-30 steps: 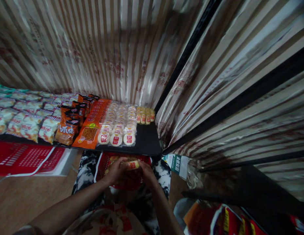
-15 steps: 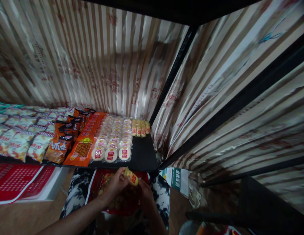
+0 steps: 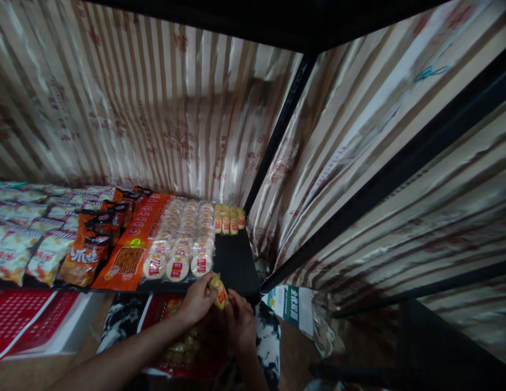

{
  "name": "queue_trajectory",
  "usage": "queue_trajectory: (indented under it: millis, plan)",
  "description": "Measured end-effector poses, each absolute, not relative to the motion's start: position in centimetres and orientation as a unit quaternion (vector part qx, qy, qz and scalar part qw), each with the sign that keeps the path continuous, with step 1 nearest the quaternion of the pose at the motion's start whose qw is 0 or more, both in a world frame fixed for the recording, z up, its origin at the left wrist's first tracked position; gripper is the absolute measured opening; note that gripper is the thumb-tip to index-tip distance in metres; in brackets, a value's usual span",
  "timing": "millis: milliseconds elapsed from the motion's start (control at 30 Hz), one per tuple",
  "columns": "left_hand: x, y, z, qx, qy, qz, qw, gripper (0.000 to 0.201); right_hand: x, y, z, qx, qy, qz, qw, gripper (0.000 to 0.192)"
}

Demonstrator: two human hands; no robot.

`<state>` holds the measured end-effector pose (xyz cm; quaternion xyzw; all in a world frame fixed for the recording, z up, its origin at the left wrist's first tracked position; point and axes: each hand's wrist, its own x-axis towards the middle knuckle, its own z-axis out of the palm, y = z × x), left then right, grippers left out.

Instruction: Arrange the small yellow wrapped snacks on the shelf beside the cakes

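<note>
A small yellow wrapped snack (image 3: pixel 220 295) with a red label is held in front of the shelf's front edge. My left hand (image 3: pixel 199 298) pinches its upper left end. My right hand (image 3: pixel 241 321) has its fingers closed at the lower right end. Below both hands a red basket (image 3: pixel 149 314) sits on the lap, with yellow wrapped pieces (image 3: pixel 183 347) inside, partly hidden by my arms. Similar yellow snacks (image 3: pixel 229 220) stand in short rows at the back right of the black shelf (image 3: pixel 235 258).
Left of the yellow snacks lie rows of round white crackers (image 3: pixel 176 267), an orange pouch (image 3: pixel 124 260), brown-orange bags (image 3: pixel 83 258) and white bags (image 3: pixel 49 255). A red crate (image 3: pixel 20 320) is at lower left. A black post (image 3: pixel 277 136) rises at the shelf corner.
Both hands keep hold of the yellow snack, which has turned more upright. The right hand has risen closer to the shelf edge. The whole view has shifted slightly.
</note>
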<state>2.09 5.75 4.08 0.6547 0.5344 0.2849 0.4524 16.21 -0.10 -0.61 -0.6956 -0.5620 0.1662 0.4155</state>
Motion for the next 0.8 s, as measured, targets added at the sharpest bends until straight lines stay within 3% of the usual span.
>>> queue_trajectory:
  millis: [367,800]
  plan:
    - [5.6,8.5,4.9,0.702,0.519,0.28,0.399,0.042,17.0,2.2,1.2,-0.693,-0.62,0.062,0.361,0.039]
    - [8.7,12.4,5.4,0.716,0.535,0.251,0.372,0.048,18.6,7.1,-1.1,-0.707,-0.587,-0.003,0.395,0.039]
